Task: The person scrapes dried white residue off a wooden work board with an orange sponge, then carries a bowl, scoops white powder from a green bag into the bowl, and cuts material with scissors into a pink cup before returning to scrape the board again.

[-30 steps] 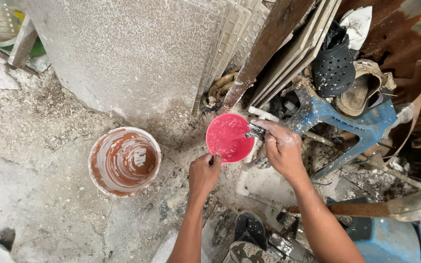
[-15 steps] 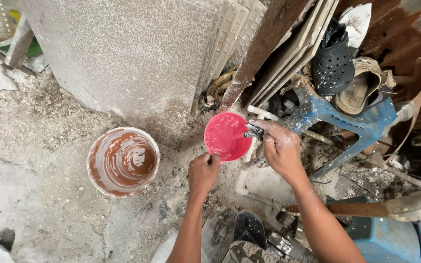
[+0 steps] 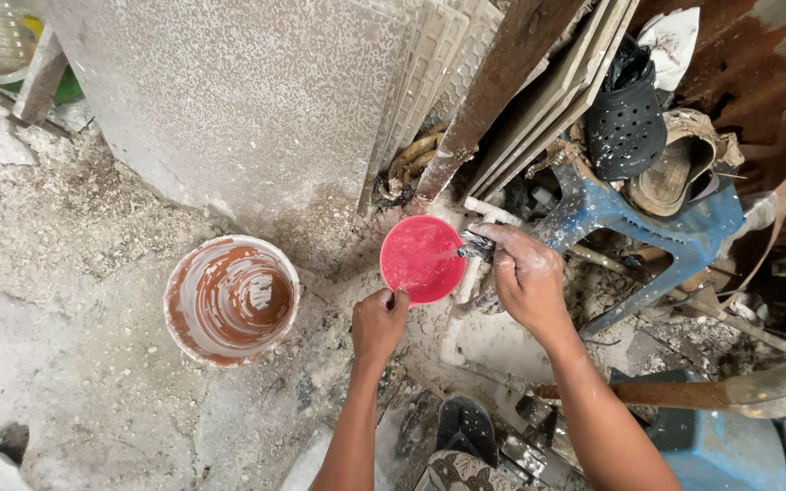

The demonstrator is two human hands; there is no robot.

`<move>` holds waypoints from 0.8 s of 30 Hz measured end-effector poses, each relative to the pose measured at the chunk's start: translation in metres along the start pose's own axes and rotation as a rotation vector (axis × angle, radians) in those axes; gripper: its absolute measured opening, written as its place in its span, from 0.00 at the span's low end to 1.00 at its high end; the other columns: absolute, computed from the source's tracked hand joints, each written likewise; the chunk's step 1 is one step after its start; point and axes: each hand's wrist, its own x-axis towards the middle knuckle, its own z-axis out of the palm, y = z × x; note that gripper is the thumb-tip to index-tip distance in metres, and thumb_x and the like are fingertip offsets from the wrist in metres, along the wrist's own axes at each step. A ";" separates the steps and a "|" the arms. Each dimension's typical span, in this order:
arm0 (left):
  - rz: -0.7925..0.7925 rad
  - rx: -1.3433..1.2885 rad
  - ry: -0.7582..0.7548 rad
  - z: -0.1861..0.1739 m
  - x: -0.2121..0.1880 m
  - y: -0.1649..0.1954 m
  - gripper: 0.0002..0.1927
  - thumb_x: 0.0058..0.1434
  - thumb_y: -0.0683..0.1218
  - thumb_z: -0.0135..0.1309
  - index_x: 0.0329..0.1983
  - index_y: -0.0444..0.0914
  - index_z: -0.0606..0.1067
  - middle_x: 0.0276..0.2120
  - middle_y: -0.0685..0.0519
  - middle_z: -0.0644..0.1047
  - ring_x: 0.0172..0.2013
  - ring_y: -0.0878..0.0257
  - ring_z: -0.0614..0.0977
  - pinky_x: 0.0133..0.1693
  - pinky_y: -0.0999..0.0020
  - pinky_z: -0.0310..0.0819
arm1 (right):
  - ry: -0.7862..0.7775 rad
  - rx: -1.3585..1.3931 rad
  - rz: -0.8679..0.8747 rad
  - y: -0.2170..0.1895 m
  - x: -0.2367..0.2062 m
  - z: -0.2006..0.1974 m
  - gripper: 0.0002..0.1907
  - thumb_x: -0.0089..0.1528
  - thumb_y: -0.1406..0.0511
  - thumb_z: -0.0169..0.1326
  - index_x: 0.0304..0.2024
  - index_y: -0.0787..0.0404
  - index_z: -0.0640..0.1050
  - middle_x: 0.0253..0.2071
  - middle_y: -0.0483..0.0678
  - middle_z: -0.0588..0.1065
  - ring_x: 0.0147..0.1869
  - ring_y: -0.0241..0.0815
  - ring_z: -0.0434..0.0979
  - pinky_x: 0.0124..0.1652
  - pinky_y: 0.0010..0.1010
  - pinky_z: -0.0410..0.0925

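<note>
At centre frame we see a round, smooth pink plastic bowl, tilted on edge over the gritty, dusty concrete floor; our left hand pinches its lower rim. Our dust-caked right hand is closed on a small dark object touching the bowl's right rim, too blurred to identify. At lower left stands a round white bucket streaked with swirled brown residue.

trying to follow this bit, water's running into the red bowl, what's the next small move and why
Probably just keep the red bowl steady under the tap. The left hand grips its near rim, the right hand is on the tap, and a thin stream runs into the bowl, which looks far from full. Tipping it now would likely spill onto the dusty ground.
</note>
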 end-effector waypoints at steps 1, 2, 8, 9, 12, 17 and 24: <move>-0.005 -0.002 -0.002 0.001 0.001 -0.002 0.19 0.66 0.55 0.52 0.28 0.37 0.79 0.17 0.46 0.78 0.18 0.56 0.78 0.28 0.56 0.71 | -0.008 -0.002 0.032 0.000 0.000 0.000 0.20 0.63 0.75 0.43 0.52 0.61 0.81 0.44 0.56 0.80 0.42 0.52 0.82 0.44 0.39 0.73; 0.002 -0.003 0.007 0.003 0.002 -0.005 0.19 0.65 0.55 0.52 0.27 0.36 0.79 0.17 0.46 0.78 0.18 0.55 0.78 0.28 0.55 0.71 | -0.019 -0.004 0.063 -0.001 0.001 0.000 0.20 0.62 0.75 0.43 0.51 0.61 0.81 0.43 0.56 0.80 0.40 0.52 0.81 0.42 0.39 0.73; 0.037 0.048 0.044 0.011 0.005 -0.019 0.22 0.66 0.54 0.53 0.22 0.33 0.77 0.16 0.45 0.76 0.17 0.53 0.76 0.27 0.54 0.69 | -0.015 -0.003 0.020 -0.002 0.003 -0.003 0.20 0.61 0.76 0.43 0.51 0.62 0.80 0.42 0.55 0.79 0.42 0.52 0.80 0.44 0.39 0.72; 0.045 0.054 0.052 0.012 0.006 -0.020 0.22 0.66 0.54 0.53 0.23 0.34 0.77 0.16 0.44 0.76 0.17 0.53 0.75 0.27 0.54 0.69 | -0.016 0.000 0.021 -0.002 0.004 -0.003 0.20 0.61 0.76 0.43 0.51 0.62 0.80 0.43 0.55 0.79 0.43 0.52 0.80 0.45 0.39 0.72; -0.022 0.052 -0.007 0.013 0.008 -0.025 0.22 0.66 0.55 0.52 0.23 0.36 0.78 0.17 0.46 0.77 0.16 0.56 0.76 0.24 0.55 0.70 | -0.032 -0.005 0.052 -0.003 0.004 -0.003 0.20 0.60 0.76 0.43 0.50 0.62 0.81 0.41 0.55 0.79 0.41 0.52 0.79 0.44 0.39 0.72; -0.048 0.067 -0.018 0.014 0.009 -0.031 0.22 0.66 0.55 0.52 0.23 0.36 0.78 0.16 0.45 0.77 0.16 0.56 0.76 0.24 0.55 0.69 | -0.018 0.008 0.028 -0.004 0.004 -0.003 0.21 0.61 0.77 0.42 0.50 0.62 0.80 0.44 0.53 0.79 0.42 0.48 0.80 0.43 0.36 0.73; 0.031 0.116 0.034 0.019 0.011 -0.040 0.23 0.65 0.56 0.52 0.23 0.33 0.77 0.18 0.40 0.76 0.18 0.48 0.76 0.27 0.52 0.69 | -0.003 0.043 0.028 -0.002 0.004 -0.002 0.21 0.60 0.78 0.42 0.50 0.62 0.81 0.45 0.51 0.78 0.43 0.46 0.80 0.43 0.34 0.72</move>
